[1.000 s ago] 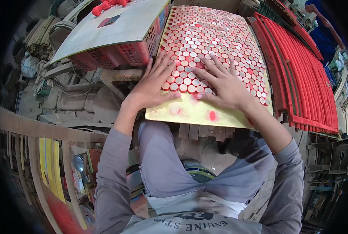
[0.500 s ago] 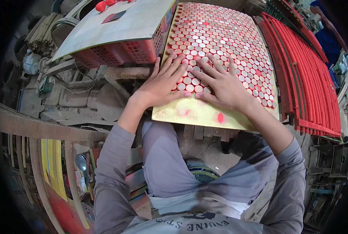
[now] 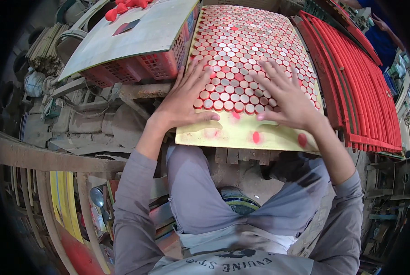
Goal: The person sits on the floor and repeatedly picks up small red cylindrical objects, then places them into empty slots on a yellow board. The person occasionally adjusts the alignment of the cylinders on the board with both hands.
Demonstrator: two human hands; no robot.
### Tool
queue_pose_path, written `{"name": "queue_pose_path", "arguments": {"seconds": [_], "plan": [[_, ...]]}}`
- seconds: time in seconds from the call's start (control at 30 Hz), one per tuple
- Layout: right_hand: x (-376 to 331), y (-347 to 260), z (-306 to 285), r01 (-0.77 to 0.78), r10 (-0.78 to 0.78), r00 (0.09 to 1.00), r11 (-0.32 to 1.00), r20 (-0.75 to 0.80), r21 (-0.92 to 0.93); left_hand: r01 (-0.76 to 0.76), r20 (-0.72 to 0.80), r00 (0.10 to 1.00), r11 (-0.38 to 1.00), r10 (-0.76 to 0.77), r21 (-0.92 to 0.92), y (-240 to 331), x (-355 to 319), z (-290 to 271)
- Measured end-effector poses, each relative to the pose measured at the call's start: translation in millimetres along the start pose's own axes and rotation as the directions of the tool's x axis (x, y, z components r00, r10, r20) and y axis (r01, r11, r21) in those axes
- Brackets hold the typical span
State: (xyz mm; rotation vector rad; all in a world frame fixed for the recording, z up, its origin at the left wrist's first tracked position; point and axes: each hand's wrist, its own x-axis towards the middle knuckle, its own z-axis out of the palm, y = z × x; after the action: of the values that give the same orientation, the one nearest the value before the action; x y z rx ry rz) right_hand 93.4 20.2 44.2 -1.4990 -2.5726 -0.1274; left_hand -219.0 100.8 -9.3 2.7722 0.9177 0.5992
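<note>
Small round discs with pale tops and red sides lie packed tightly over a pale yellow board. My left hand rests flat at the left edge of the discs, fingers stretched away from me and thumb over the bare near strip. Fingers spread, my right hand lies across the near right part of the discs, its thumb pointing inward over the board. Neither hand grasps anything. The discs under both palms are hidden. Red paint spots mark the board's near strip.
Left of the board, a red plastic crate carries a pale sheet with red pieces on it. To the right lie red sticks in rows. A wooden rail runs at my left. Another person is at the far right.
My hands have moved apart, the right one sliding rightward and the left slightly leftward. More discs show between them, and another red spot shows at the board's near right.
</note>
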Motion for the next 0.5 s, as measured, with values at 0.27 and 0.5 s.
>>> {"name": "queue_pose_path", "arguments": {"seconds": [0.27, 0.5], "plan": [[-69.1, 58.4, -6.7, -0.087, 0.092, 0.991, 0.995, 0.097, -0.054, -0.056, 0.078, 0.996, 0.986, 0.045, 0.155, 11.0, 16.4, 4.2], [-66.8, 54.5, 2.8, -0.121, 0.125, 0.987, 0.992, 0.104, -0.043, -0.064, 0.082, 0.995, 0.986, 0.052, 0.156, 9.8, 18.8, 7.5]]}}
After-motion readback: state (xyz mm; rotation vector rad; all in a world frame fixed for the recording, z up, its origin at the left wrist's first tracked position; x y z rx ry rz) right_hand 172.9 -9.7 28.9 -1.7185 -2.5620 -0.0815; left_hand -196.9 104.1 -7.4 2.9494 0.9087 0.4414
